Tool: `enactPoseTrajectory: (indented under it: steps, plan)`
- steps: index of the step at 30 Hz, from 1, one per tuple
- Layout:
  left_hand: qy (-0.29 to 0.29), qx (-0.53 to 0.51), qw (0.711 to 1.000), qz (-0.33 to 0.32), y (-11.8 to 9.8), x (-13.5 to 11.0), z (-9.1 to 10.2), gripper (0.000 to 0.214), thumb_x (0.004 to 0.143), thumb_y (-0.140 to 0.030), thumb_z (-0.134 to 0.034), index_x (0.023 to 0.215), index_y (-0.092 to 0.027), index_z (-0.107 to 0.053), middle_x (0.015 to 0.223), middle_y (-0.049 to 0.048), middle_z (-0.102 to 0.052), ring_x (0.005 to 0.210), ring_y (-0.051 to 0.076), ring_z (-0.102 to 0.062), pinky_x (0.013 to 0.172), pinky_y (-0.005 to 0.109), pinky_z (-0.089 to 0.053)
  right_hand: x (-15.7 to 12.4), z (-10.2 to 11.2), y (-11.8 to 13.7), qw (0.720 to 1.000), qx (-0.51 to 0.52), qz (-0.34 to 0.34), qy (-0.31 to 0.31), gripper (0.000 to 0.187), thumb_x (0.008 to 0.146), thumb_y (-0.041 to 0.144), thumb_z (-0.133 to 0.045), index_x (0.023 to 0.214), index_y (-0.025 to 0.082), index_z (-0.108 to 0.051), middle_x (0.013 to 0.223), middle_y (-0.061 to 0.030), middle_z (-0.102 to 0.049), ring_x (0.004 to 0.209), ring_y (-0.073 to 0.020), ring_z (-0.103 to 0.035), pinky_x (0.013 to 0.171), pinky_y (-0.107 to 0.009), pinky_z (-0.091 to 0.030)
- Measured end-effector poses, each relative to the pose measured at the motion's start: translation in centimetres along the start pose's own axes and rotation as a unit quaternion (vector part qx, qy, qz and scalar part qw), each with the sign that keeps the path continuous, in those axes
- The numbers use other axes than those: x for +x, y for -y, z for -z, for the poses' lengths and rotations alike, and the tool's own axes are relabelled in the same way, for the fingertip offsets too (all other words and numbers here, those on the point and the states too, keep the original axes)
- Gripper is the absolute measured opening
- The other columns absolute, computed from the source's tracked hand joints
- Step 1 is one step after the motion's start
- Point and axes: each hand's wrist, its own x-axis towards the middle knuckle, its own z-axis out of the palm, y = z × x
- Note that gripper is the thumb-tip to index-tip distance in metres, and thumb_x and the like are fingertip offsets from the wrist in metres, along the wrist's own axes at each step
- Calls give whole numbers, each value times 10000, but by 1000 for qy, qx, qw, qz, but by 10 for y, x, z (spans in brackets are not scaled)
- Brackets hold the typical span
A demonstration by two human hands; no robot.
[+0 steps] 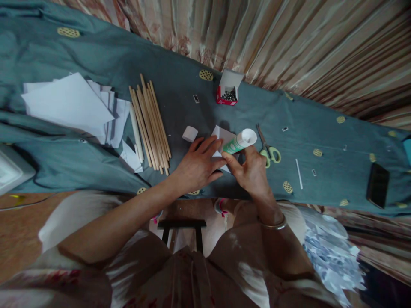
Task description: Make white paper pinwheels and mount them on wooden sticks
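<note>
My left hand (197, 164) lies flat with fingers spread on a small white paper piece (222, 136) on the teal cloth. My right hand (250, 171) is closed around a green and white glue stick (240, 141), held tilted with its tip down at the paper near my left fingertips. A small white cap (189, 134) rests on the cloth just beyond my left hand.
A bundle of wooden sticks (150, 122) and a stack of white paper sheets (72, 105) lie to the left. A red box of pins (227, 92) stands behind, green-handled scissors (269, 149) sit to the right, and a dark phone (377, 185) lies far right.
</note>
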Motion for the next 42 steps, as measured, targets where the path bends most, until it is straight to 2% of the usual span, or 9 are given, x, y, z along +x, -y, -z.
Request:
enactPoseTrajectory:
  steps: [7,12,18,25,28,31,34,37,42]
  plan:
    - [0,2,1000,3,0,0,-1,384,870,-409,-677,1219,-253,-658,1500,139,-468,1411,371,-375,1110,606,-335,-2,1,-4,1000,10,-21,-8,293,860,497,-634,942,216,-625,847,-85,-696,805,-248,-669,752,-395,-537]
    - [5,17,1000,0,1,0,-2,414,888,-437,-649,1273,-287,-624,1513,143,-440,1421,370,-359,1110,597,-334,-2,7,-12,992,76,-83,-52,320,813,512,-686,911,212,-635,846,-69,-702,811,-236,-671,788,-410,-539]
    - [10,21,1000,-8,3,0,-2,430,896,-417,-640,1295,-261,-602,1517,169,-429,1432,379,-343,1108,613,-325,9,21,-35,928,300,-143,-167,310,765,499,-732,846,225,-612,811,-12,-688,770,-172,-678,770,-356,-565]
    - [-45,-14,998,-42,2,-6,8,449,945,-422,-559,1329,-189,-547,1481,178,-476,1418,322,-375,1135,546,-330,17,20,-43,846,473,-208,-129,322,750,524,-727,809,226,-622,805,-10,-688,825,-182,-704,788,-376,-615]
    - [-96,-15,995,4,12,-9,22,498,960,-450,-516,1382,-188,-483,1412,166,-533,1356,313,-437,1114,517,-358,18,17,-38,820,517,-218,-114,315,763,522,-716,837,226,-641,836,-19,-704,839,-189,-712,811,-394,-621]
    - [-146,21,983,112,31,-10,34,565,940,-504,-521,1381,-154,-473,1315,175,-573,1240,327,-512,1066,511,-394,18,17,-32,829,515,-203,-78,344,774,554,-700,877,226,-676,861,-41,-723,853,-206,-717,755,-379,-626]
    - [-124,51,974,184,48,-9,38,541,902,-552,-549,1240,-131,-582,1120,156,-639,1075,327,-586,975,495,-455,18,16,-27,842,504,-185,-53,364,760,574,-711,884,231,-703,870,-34,-738,841,-188,-709,704,-335,-610]
    - [-96,39,974,202,55,-8,36,417,896,-478,-575,1125,-136,-637,1002,124,-659,967,297,-619,894,451,-499,19,15,-23,839,509,-183,-55,352,733,562,-747,857,234,-717,848,-16,-748,787,-160,-698,661,-296,-589]
    - [-127,-77,972,180,42,-6,33,325,888,-322,-578,1172,-166,-609,1052,80,-666,935,222,-634,867,388,-520,18,13,-16,805,552,-211,-48,361,678,541,-808,824,227,-706,766,-4,-741,726,-158,-705,655,-298,-612]
